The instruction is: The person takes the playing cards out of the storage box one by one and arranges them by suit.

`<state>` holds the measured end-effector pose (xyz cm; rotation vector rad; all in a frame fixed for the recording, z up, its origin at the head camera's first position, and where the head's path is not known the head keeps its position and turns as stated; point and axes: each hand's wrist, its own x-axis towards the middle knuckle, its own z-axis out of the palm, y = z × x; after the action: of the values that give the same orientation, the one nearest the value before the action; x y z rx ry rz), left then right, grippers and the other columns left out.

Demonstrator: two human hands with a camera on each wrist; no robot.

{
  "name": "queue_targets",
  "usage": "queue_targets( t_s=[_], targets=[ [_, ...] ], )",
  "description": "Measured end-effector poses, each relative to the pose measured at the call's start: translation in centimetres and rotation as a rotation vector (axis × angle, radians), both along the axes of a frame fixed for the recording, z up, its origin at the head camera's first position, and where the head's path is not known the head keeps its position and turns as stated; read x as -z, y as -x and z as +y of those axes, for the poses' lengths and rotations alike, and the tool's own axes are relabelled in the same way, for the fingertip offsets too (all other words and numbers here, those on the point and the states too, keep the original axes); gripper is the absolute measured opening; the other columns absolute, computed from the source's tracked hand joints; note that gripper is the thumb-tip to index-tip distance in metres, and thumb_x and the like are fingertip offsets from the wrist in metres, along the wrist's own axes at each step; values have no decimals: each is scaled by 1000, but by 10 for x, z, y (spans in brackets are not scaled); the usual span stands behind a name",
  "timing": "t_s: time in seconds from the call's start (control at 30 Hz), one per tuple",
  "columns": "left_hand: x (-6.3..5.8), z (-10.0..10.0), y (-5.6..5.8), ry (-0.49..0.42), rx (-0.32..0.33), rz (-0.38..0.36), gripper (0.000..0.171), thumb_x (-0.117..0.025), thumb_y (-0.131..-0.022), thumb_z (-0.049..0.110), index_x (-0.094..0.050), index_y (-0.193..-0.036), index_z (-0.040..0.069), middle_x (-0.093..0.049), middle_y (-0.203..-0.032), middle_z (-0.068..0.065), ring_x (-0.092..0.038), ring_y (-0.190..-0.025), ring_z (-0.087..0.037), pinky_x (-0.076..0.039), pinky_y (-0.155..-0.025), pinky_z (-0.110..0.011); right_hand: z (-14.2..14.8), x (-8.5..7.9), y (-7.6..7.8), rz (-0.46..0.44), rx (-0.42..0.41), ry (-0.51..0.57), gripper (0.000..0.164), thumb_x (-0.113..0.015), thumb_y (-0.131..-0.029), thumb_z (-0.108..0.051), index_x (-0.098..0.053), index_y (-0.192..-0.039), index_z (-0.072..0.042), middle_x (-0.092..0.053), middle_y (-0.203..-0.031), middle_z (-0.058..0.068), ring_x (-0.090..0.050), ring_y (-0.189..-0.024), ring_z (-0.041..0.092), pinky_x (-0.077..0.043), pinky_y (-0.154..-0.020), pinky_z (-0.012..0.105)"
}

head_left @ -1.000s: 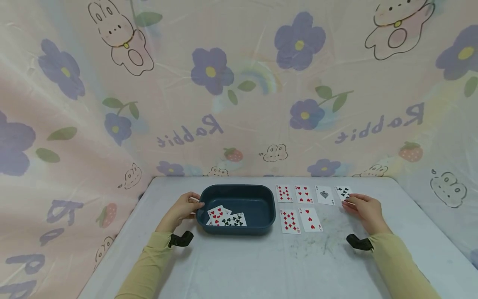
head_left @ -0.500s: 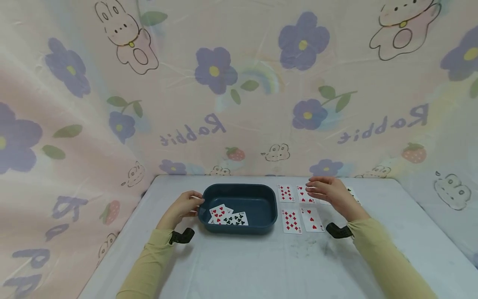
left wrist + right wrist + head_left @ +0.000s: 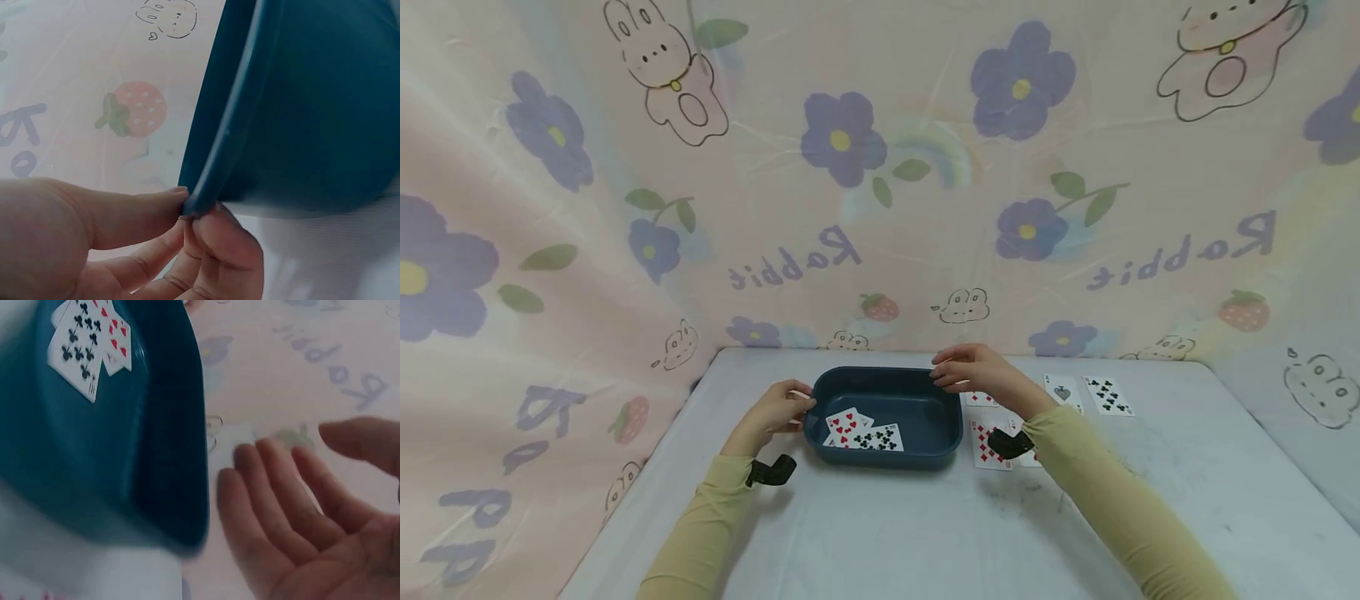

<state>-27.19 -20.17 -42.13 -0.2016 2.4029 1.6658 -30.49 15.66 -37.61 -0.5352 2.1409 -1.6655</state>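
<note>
A dark blue rectangular tub [image 3: 883, 459] stands on the table with several playing cards in its left part, among them a clubs card [image 3: 887, 437] and a hearts card [image 3: 846, 422]. My left hand [image 3: 769, 418] pinches the tub's left rim between thumb and fingers, plain in the left wrist view. Just off the tub's right rim, my right hand [image 3: 988, 377] hovers with nothing in it; its fingers [image 3: 275, 506] are extended in the right wrist view. Under the right hand and wrist, a diamonds card [image 3: 989, 454] and other cards are partly hidden.
Right of the tub, cards lie face up in two rows, including an ace of spades [image 3: 1059, 389] and a clubs card [image 3: 1108, 396] at the far end. A patterned curtain [image 3: 925, 225] rises behind the white table [image 3: 880, 533].
My right hand has let go of the clubs card at the row's right end and travelled left above the cards to the tub's rim. My left hand stays on the rim.
</note>
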Motion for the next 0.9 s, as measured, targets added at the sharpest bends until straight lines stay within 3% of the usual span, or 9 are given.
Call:
queue_targets(
  t_s=[0.2,0.43,0.7,0.9],
  targets=[
    [-1,0,2,2,-9,1,25,-59,-94,7,-51,-116,-2,-58,-98,-21,-54,-70,-22,-49,-56,-28,-35,-2,10,-46,-112,-61,37,-52,-100,-17,-50,-128,6,-60,-120,25,-58,-111,35,-46,-93,45],
    [1,1,3,-6,-19,-1,24,-59,-94,7,-50,-115,-2,-58,-96,-20,-53,-68,-20,-48,-56,-28,-66,12,21,-43,-214,-175,39,-56,-97,-16,-52,-127,8,-63,-114,21,-59,-108,36,-45,-92,48],
    [7,1,2,-8,-20,-6,24,-59,-94,7,-51,-115,-1,-58,-94,-18,-53,-68,-20,-49,-57,-28,-81,33,24,-49,-283,-259,35,-56,-96,-14,-56,-122,9,-67,-107,18,-63,-102,33,-50,-86,40],
    [4,2,3,-1,-21,-4,24,-58,-95,7,-50,-116,-1,-58,-96,-18,-52,-68,-20,-48,-57,-29,-86,38,24,-57,-299,-317,33,-56,-95,-13,-58,-121,7,-67,-105,16,-62,-101,31,-51,-84,39]
  ],
)
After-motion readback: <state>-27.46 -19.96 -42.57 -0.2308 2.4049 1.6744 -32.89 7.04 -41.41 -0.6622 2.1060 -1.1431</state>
